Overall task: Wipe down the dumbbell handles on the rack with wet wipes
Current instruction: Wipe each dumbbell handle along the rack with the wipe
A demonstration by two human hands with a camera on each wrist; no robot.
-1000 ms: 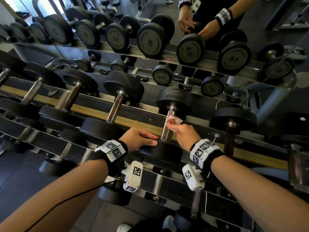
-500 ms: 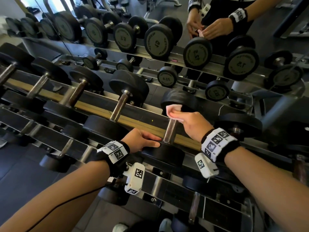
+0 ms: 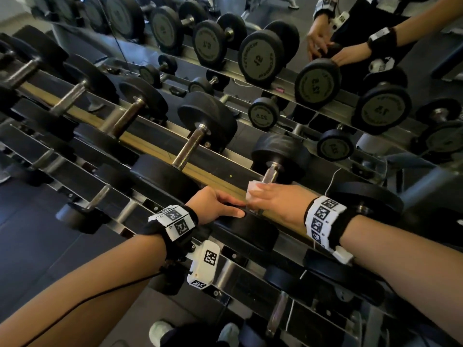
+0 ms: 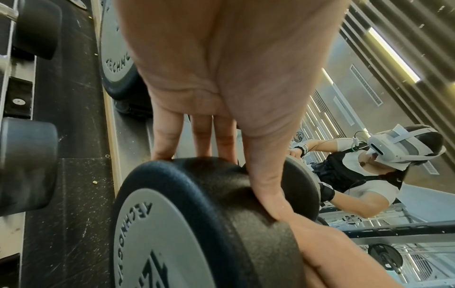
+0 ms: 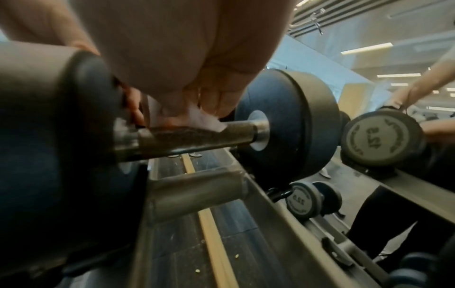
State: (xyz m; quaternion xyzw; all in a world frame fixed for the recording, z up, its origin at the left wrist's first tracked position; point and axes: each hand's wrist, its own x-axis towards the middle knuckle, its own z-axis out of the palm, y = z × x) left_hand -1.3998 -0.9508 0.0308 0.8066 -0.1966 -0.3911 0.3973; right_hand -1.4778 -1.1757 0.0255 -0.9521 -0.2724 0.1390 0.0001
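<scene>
On the top tier of the rack lies a black dumbbell with a steel handle (image 3: 271, 174) (image 5: 197, 138). My right hand (image 3: 275, 200) (image 5: 197, 78) grips the near part of that handle through a white wet wipe (image 3: 252, 190) (image 5: 206, 119). Beyond it the bare far end of the handle meets the far weight head (image 3: 280, 154) (image 5: 290, 124). My left hand (image 3: 215, 206) (image 4: 221, 97) rests on the near weight head (image 3: 253, 234) (image 4: 197, 214) with straight fingers over its top and the thumb along its side.
More dumbbells (image 3: 193, 146) sit in a row to the left, and one (image 3: 365, 201) close on the right. Lower tiers hold others (image 3: 97, 199). A mirror behind shows reflected dumbbells (image 3: 318, 83) and my own arms (image 3: 325, 46). The rack rail (image 3: 155, 149) runs diagonally.
My right hand, with the wipe, slid up to the far end of the handle, then back down to its near end. The left hand stayed on the near weight head.
</scene>
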